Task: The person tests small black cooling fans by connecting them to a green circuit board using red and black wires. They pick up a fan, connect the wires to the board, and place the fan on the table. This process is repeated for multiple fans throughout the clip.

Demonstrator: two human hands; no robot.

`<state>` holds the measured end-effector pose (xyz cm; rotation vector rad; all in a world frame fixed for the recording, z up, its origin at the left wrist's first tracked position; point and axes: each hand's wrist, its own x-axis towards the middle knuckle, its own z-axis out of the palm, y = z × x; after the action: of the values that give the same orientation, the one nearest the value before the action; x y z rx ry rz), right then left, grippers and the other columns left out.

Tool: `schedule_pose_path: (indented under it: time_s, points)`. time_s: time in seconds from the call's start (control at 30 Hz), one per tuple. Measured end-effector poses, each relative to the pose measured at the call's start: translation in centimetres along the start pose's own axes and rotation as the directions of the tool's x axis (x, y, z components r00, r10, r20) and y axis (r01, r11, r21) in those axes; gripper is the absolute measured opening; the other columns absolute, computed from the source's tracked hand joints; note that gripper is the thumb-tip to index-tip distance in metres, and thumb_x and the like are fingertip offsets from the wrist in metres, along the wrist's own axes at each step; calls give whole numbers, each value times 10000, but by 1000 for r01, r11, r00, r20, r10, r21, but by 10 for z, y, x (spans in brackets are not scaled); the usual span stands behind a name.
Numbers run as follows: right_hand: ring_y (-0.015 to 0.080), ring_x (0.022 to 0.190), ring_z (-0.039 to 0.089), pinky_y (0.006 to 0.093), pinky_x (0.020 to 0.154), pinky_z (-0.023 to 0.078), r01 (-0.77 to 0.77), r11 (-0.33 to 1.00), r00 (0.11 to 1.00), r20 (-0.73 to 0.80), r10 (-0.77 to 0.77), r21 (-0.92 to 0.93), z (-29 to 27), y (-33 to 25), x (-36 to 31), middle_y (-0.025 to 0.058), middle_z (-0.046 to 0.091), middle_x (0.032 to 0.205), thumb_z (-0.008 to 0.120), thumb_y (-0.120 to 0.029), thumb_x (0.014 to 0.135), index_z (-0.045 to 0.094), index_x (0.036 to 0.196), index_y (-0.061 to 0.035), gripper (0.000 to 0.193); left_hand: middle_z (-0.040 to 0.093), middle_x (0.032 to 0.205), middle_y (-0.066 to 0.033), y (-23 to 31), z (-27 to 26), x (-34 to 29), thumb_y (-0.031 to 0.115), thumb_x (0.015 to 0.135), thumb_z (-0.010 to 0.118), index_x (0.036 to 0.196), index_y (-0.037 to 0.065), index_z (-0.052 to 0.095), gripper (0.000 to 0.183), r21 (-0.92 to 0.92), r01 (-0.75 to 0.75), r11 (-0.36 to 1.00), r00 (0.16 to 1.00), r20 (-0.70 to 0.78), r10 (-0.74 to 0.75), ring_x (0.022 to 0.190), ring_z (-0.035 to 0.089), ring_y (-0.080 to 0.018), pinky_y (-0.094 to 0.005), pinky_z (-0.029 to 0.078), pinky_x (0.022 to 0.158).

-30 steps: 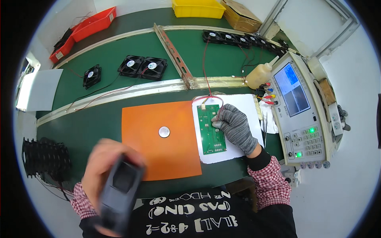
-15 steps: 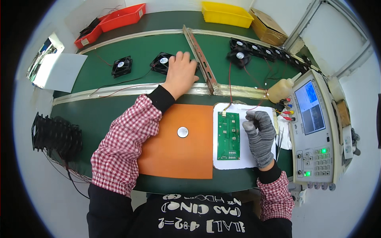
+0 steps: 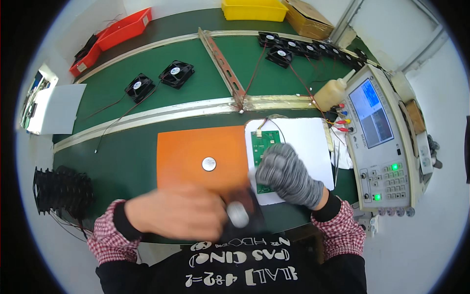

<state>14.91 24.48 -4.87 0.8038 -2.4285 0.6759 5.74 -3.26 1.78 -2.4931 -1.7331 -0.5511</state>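
Note:
My left hand (image 3: 178, 211), bare and smeared by motion, is low at the front edge of the table. Its fingers reach a black cooling fan (image 3: 245, 220) with a silvery round centre, also blurred. My right hand (image 3: 286, 174), in a grey striped glove with some fingertips bare, is closed over the lower part of a green circuit board (image 3: 265, 141). What its fingers may hold is hidden. The board lies on a white sheet (image 3: 308, 142), with a white plug and wires at its top. An orange mat (image 3: 186, 152) bears a round silvery disc (image 3: 209, 164).
Two black fans (image 3: 176, 73) lie behind the metal rail, and a row of fans (image 3: 311, 50) stands at back right. A glue bottle (image 3: 330, 95) and a test instrument (image 3: 379, 137) are on the right. Stacked fans (image 3: 63, 191) stand left; red (image 3: 125, 30) and yellow bins (image 3: 254, 10) behind.
My left hand has come back from the far fans to the front edge, bringing a fan. My right hand has shifted left over the circuit board. The whole view has turned slightly.

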Motion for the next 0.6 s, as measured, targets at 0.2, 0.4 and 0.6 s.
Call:
schedule_pose_path:
  time_s: [0.2, 0.4, 0.6]
  points:
    - [249, 896, 598, 390, 826, 478, -458, 863, 884, -10, 466, -214, -14, 18, 4, 69, 622, 887, 701, -96, 761, 711, 970, -53, 214, 549, 878, -68, -45, -24, -66, 29, 661, 643, 811, 54, 578, 165, 543, 642, 541, 766, -466, -442, 776, 527, -247, -360, 404, 652]
    - [159, 810, 631, 281, 730, 519, -718, 416, 567, 122, 815, 558, -5, 15, -4, 58, 631, 863, 704, -9, 810, 719, 944, -26, 136, 605, 988, -102, -33, 12, -47, 12, 683, 664, 849, 48, 597, 183, 211, 377, 902, 913, -250, -323, 918, 618, -271, -383, 486, 787]
    - [182, 766, 622, 289, 696, 519, -594, 723, 770, -12, 638, 353, 6, 18, -12, 93, 613, 879, 723, 25, 762, 676, 851, 5, 103, 531, 1183, -178, -32, 32, -30, 236, 704, 801, 1159, 10, 513, 584, -309, 643, 701, 625, -316, -713, 1105, 535, -359, -426, 436, 940]
